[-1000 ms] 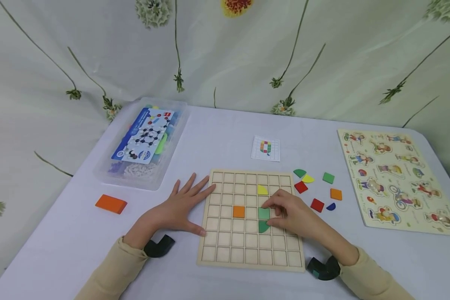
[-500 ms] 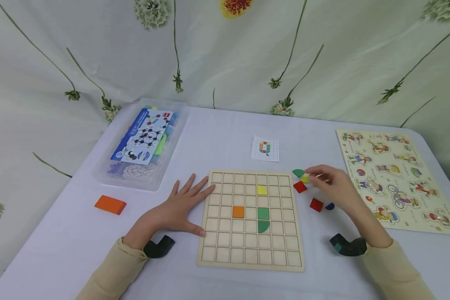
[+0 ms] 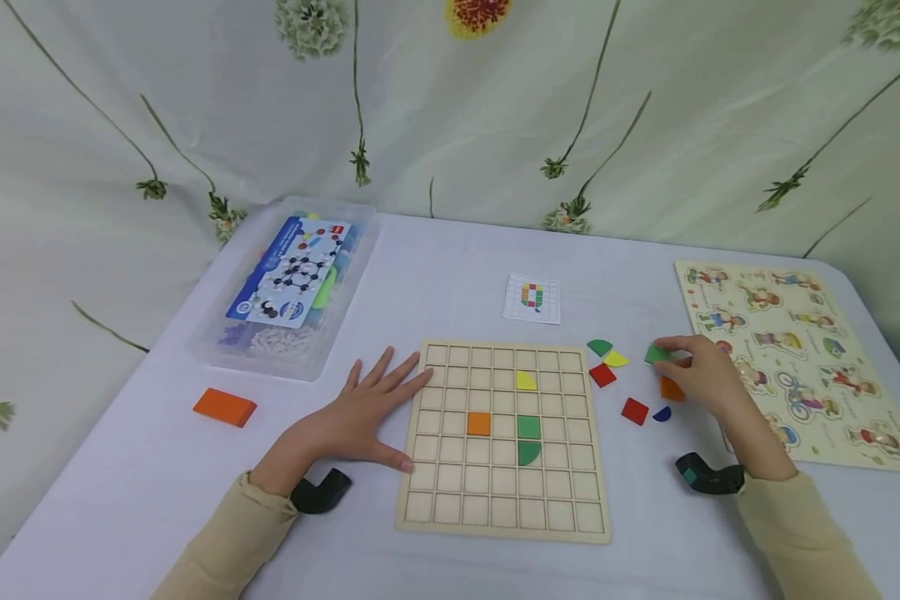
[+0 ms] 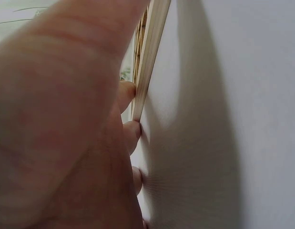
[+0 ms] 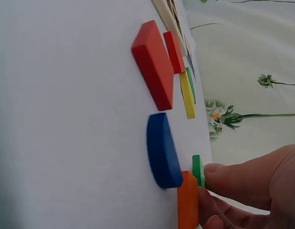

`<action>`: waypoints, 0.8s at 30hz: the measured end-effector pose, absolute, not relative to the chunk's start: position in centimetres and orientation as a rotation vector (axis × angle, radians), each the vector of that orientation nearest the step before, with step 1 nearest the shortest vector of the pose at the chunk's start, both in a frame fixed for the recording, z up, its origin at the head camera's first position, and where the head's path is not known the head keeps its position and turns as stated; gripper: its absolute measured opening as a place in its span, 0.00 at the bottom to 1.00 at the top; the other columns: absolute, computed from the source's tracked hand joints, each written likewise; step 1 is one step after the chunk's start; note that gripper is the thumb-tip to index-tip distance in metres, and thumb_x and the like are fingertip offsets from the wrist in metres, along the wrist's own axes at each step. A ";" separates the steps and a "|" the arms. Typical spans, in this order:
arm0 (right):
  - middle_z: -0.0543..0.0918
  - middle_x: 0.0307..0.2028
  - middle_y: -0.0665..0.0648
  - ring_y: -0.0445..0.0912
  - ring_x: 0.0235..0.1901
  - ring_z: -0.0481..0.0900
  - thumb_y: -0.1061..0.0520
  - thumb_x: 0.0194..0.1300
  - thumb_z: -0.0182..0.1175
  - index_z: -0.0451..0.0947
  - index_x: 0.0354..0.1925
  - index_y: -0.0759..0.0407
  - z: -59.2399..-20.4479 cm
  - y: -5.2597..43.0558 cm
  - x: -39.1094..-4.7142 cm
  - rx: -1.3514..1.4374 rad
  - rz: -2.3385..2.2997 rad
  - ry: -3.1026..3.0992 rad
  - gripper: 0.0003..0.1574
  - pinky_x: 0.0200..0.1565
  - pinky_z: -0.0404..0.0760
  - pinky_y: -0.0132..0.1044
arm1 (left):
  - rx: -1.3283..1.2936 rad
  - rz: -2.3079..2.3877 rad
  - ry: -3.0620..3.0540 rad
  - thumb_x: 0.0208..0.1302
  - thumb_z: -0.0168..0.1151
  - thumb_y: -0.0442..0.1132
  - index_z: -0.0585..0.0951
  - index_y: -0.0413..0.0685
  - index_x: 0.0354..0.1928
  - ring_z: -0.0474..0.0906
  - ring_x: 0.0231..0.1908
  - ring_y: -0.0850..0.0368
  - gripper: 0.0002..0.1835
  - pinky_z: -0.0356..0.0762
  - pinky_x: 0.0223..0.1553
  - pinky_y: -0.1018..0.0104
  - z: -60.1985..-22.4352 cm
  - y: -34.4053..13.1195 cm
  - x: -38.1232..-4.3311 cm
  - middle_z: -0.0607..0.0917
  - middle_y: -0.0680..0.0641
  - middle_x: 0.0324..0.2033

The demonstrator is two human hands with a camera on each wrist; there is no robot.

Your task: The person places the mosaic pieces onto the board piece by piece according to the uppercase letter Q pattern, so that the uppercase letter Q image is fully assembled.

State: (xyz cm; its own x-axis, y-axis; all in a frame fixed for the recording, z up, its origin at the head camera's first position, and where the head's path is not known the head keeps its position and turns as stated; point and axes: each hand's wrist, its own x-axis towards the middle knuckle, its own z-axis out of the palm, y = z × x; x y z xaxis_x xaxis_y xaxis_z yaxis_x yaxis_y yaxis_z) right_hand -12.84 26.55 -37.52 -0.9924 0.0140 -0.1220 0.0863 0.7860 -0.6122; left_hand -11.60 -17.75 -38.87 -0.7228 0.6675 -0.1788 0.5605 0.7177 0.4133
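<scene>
My left hand (image 3: 352,417) lies with fingers spread at the left edge of the wooden grid board (image 3: 502,537), thumb and fingertips against its rim. On the board sit a yellow quarter-circle (image 3: 526,381), an orange square (image 3: 478,423), a green square (image 3: 528,427) and a green quarter-circle (image 3: 528,453). Right of the board, my right hand (image 3: 701,371) pinches a loose green square tile (image 3: 656,355) between thumb and fingers. In the right wrist view the thumb presses that green tile (image 5: 198,169), beside an orange tile (image 5: 187,202). A blue half-circle (image 5: 162,150) lies close by.
Two red squares (image 3: 634,411), a yellow piece (image 3: 616,359) and a green piece (image 3: 600,347) lie right of the board. A pattern card (image 3: 532,298) is behind it. A picture puzzle (image 3: 795,358) stands far right; a plastic box (image 3: 285,292) and an orange block (image 3: 225,407) are left.
My right hand has left the board and moved right, past the yellow piece, to the loose green square tile, which it now pinches. The left hand stays in place.
</scene>
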 end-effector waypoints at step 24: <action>0.82 0.34 0.63 0.53 0.31 0.76 0.64 0.64 0.59 0.80 0.40 0.66 -37.7 25.5 -12.4 0.077 -1.143 3.102 0.07 0.25 0.74 0.30 | 0.958 0.484 2.606 0.39 0.65 0.72 0.50 0.53 0.74 0.24 0.68 0.42 0.62 0.23 0.59 0.36 -38.8 -17.6 -11.6 0.41 0.47 0.72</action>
